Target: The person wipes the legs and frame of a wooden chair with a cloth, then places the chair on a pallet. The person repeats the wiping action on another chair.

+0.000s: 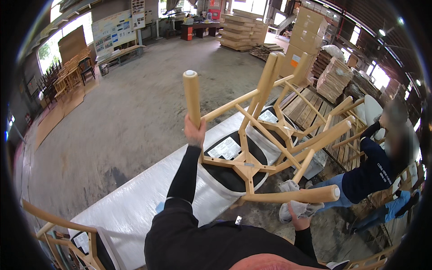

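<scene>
An upside-down wooden chair point(288, 195) rests seat-down in front of me, its pale legs pointing up and its black seat underside bearing a white label point(223, 149). My left hand point(195, 130) is wrapped round the lower part of its left leg point(191, 92), where a stretcher joins. At the near right leg, my right hand point(300, 219) grips a grey cloth point(287, 212), which lies against the wood from below. Part of the right hand's fingers is hidden by the cloth. A second upturned chair point(283, 128) stands just behind the first.
Under the chairs runs a long bench wrapped in shiny plastic point(148, 191). Another upturned chair point(92, 245) sits at lower left. A co-worker in dark blue point(375, 168) is at the right, beside wooden pallets point(310, 101). Cardboard boxes point(306, 38) and stacked boards point(240, 31) stand farther back.
</scene>
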Available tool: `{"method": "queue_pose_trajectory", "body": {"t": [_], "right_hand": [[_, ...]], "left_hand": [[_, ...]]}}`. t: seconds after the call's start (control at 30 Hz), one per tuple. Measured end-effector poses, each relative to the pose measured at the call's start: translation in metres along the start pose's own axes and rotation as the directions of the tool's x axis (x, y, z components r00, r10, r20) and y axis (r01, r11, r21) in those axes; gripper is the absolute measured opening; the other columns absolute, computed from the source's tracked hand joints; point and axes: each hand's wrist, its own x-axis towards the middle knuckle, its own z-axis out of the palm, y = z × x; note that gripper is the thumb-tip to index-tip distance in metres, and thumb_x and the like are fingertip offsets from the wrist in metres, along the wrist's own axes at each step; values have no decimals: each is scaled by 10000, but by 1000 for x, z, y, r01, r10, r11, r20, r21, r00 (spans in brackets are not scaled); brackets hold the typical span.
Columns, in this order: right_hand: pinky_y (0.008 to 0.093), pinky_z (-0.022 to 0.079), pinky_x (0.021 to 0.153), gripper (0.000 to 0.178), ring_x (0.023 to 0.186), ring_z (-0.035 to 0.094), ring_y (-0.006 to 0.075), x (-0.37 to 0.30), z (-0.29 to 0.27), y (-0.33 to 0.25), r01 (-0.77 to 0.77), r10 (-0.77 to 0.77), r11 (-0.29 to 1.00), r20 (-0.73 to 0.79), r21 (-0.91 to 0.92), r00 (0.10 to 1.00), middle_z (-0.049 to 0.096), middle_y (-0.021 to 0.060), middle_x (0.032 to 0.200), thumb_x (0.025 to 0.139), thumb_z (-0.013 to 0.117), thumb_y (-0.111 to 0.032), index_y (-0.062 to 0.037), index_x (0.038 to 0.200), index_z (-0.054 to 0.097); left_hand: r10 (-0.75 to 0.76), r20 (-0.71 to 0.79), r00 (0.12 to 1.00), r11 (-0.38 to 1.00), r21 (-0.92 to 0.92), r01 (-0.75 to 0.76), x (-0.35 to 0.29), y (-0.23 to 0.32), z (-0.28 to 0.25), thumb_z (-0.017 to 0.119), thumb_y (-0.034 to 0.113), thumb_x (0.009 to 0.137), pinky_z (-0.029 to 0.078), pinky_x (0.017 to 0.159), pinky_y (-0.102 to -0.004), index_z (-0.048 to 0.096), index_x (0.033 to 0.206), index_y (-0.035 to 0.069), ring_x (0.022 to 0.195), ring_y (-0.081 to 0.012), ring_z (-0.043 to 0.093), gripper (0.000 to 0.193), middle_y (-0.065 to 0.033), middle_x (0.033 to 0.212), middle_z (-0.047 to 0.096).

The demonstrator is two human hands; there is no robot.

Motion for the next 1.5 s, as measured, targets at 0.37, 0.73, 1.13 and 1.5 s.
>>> {"method": "queue_pose_trajectory", "body": {"t": [0.37,0.73,1.13,1.5], "right_hand": [[372,383,1034,534,1197,493,231,-3,10,8,-44,42,988,-18,-150,999,504,113,1285,884,682,-79,-10,1346,423],[410,275,1107,642,1304,396,316,-13,12,34,45,-89,927,-101,-371,991,417,156,1391,906,658,-203,14,1425,347],[366,335,1057,520,1219,445,242,-3,41,8,-11,-83,951,-289,-310,954,457,120,1301,866,672,-89,0,1320,435],[366,332,1059,539,1222,429,250,-2,45,13,-119,-9,918,-320,-377,947,436,123,1286,838,673,-92,-10,1306,419]], "left_hand": [[-535,740,407,451,-157,879,-79,-105,-15,169,661,987,457,911,-366,644,1054,46,1006,-216,634,780,-120,985,697],[-240,775,584,439,-450,778,-35,-112,6,212,667,977,486,533,-356,570,790,29,552,-239,600,755,-134,624,589],[-562,775,289,587,128,799,-120,-194,-10,195,617,1008,433,1015,-347,668,1111,26,1123,-231,619,764,-130,1141,695],[-500,851,158,160,-88,983,-66,-150,-57,182,724,959,353,1127,-418,482,1321,-126,1294,-329,501,972,-272,1308,565]]}}
